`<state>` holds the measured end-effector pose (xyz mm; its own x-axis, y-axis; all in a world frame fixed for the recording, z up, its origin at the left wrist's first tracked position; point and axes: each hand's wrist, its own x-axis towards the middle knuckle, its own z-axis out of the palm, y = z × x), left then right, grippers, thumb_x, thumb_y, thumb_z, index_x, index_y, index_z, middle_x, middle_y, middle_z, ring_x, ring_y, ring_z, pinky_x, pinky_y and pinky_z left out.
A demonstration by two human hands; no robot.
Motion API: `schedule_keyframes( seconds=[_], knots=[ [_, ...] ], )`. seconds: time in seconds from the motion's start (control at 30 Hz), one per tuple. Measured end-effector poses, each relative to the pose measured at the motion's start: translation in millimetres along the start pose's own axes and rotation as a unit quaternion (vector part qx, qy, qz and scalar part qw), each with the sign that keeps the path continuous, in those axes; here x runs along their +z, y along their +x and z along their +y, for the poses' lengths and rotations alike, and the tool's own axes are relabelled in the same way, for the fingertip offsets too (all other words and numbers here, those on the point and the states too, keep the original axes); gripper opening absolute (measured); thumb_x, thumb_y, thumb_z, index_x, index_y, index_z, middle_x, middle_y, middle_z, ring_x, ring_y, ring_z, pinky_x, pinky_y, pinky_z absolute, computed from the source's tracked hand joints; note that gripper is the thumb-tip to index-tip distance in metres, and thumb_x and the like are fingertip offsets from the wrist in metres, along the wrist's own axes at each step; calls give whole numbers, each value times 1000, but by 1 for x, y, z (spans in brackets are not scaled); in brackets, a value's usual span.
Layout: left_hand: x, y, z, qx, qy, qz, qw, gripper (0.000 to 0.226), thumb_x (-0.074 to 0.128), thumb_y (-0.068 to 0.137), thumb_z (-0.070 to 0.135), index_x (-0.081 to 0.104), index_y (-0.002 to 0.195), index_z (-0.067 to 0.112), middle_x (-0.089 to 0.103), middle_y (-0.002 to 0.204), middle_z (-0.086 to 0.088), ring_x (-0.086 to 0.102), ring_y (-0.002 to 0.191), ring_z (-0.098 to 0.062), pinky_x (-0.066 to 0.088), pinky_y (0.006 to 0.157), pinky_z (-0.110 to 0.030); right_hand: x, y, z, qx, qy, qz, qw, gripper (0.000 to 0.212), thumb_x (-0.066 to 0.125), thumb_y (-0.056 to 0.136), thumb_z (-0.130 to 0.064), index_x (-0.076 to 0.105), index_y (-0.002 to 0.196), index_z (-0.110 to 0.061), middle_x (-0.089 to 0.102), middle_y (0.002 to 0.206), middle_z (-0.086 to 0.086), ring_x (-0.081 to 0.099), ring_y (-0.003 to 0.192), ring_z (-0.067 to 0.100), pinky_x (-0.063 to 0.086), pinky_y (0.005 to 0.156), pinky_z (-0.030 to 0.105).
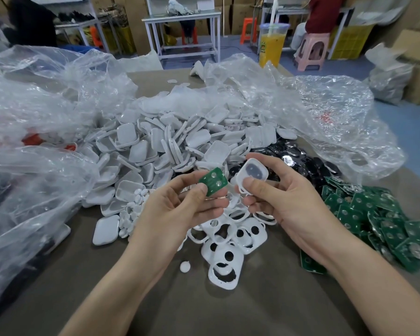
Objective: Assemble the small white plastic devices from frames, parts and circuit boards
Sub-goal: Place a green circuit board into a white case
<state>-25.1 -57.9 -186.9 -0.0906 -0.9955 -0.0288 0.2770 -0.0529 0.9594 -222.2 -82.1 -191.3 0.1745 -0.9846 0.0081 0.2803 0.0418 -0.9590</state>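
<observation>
Single view, head-worn, wide-angle. We look forward and down across table (252, 309), close over left hand (180, 207) and right hand (284, 200); circuit board (213, 181) and white frame (252, 174) they hold sit mid-picture. Upper edge reaches workbench (181, 16), pink stool (313, 48) well behind.

The left hand (180, 204) and the right hand (286, 192) are both showing bare, with long, slender fingers. Creases are showing across the left palm, near the base of the thumb. At the thumb tips, the left thumbnail (202, 189) and the right thumbnail (249, 184) are looking short and plain, though the blur is making that hard to judge. Behind the hands the wrists are narrowing. From there the left forearm (121, 282) and the right forearm (364, 270) are running bare to the lower edge of the view. Whatever is being worn higher up is falling outside it.
</observation>
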Motion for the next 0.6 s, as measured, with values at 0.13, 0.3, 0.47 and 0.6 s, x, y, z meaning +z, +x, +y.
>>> schedule_keyframes(
  seconds=[0.13,0.3,0.47,0.6],
  knots=[
    [0,0,1,-8,2,-5,1000,20,52,103,12,62,120,8,77,103,-15,76,97,-28,60,76,-25,1,0,1,3,-8,-10,1000,37,80,74,-25,74,109,-38,75,85,11,73,71,20,57,65,21],
    [-1,1,1,-13,-12,-1,1000,22,54,102,14,59,122,6,77,105,-15,76,96,-28,60,75,-25,0,0,1,13,-7,-14,1000,30,72,88,-15,74,110,-35,76,87,12,74,75,22,58,67,22],
    [-4,3,-1,-13,-13,38,999,13,55,102,13,59,112,6,78,101,-15,77,89,-27,60,70,-24,1,1,1,38,39,5,998,26,48,105,-24,69,121,-24,76,100,17,75,77,28,59,65,27],
    [-5,4,1,-15,-34,49,998,11,56,100,14,58,108,7,77,97,-18,76,77,-24,59,64,-26,2,2,-1,45,57,7,997,31,43,107,-31,69,120,-22,76,98,22,75,77,28,60,64,27]
  ],
)
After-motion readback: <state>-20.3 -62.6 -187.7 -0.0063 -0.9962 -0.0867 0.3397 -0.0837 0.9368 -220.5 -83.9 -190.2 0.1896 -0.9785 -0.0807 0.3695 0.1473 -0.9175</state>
